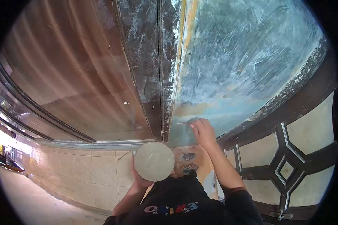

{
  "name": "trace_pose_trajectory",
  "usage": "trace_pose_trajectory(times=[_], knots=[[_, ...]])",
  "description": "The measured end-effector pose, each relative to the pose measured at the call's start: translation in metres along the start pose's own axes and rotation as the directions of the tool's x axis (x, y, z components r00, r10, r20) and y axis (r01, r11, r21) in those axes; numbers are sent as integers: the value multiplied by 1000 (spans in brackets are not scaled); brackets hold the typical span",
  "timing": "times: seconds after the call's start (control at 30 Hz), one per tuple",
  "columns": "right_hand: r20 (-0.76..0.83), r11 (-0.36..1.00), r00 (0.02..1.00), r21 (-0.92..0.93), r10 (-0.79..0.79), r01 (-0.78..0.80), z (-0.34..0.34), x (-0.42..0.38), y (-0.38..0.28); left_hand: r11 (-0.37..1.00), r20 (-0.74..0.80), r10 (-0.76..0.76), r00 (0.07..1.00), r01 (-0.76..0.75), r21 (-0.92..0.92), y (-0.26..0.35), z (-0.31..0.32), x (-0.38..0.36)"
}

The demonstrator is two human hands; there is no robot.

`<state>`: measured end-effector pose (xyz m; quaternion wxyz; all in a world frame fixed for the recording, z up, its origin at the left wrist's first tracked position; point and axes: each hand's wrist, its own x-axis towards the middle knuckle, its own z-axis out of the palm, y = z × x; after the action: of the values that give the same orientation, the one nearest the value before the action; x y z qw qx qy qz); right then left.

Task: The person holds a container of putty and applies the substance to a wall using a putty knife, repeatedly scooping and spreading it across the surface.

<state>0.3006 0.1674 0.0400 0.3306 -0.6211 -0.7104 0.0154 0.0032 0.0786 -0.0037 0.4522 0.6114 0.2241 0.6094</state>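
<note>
My left hand (pixel 141 180) grips a round pale tub (pixel 154 162) from its left side and below; most of the fingers are behind it. Seen from above, the tub looks greyish cream inside. A thin tool (pixel 184 123) is pinched in my right hand (pixel 204 130), its far end pointing left at the lower wall. That tool shows nearly edge-on, so its kind is unclear. Around it the wall (pixel 236 67) is patchy blue-green, with whitish smears and tan spots near its lower left corner.
To the left stands a brown-framed glass panel (pixel 82 82), its dark post (pixel 154 75) beside the wall. A dark door (pixel 259 150) with pale panes is at the right. Beige tiles (pixel 79 165) run along the lower left. Dark footwear (pixel 187 167) shows on the floor below me.
</note>
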Motion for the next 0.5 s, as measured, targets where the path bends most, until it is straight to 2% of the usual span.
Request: trace_pose_trajectory(times=[0.1, 0.13, 0.17, 0.2, 0.23, 0.27, 0.3, 0.37, 0.4, 0.43, 0.47, 0.5], knots=[[-20, 999, 1000, -44, -14, 13, 5, 12, 12, 998, 34, 38, 999, -40, 55, 9, 5, 8], [-75, 998, 997, -66, -23, 18, -4, 23, 7, 782, -15, -305, 952, 241, -575, 22, 11, 16], [-128, 996, 991, -87, -34, 23, -15, 33, 1, 162, 160, -573, 804, 302, -939, 29, 13, 21], [-157, 997, 987, -80, -31, 18, -34, 42, -11, 163, 161, -573, 803, 305, -938, 13, 6, 10], [-158, 997, 987, -79, -29, 17, -48, 46, -18, 543, 31, -590, 806, 425, -725, -18, -7, -11], [-232, 996, 970, -75, -68, 52, -60, 49, -22, 796, -93, -551, 829, 489, -357, -34, -14, -22], [-303, 993, 947, -75, -107, 88, -70, 50, -24, 795, -95, -552, 828, 490, -357, -31, -13, -20], [-339, 990, 931, -85, -137, 115, -78, 43, -23, 573, -25, -714, 700, 564, -594, -24, -11, -16], [-321, 992, 940, -72, -118, 100, -78, 37, -23, 573, -27, -714, 700, 562, -596, -17, -7, -10], [-303, 995, 948, -60, -98, 84, -77, 29, -23, 639, 0, -621, 784, 507, -579, -6, -2, -1], [-218, 996, 973, -53, -76, 66, -64, 18, -15, 697, 33, -518, 855, 444, -563, 6, 4, 9], [-222, 997, 972, -55, -73, 62, -48, 10, -8, 746, 72, -408, 910, 377, -549, 18, 10, 19]])
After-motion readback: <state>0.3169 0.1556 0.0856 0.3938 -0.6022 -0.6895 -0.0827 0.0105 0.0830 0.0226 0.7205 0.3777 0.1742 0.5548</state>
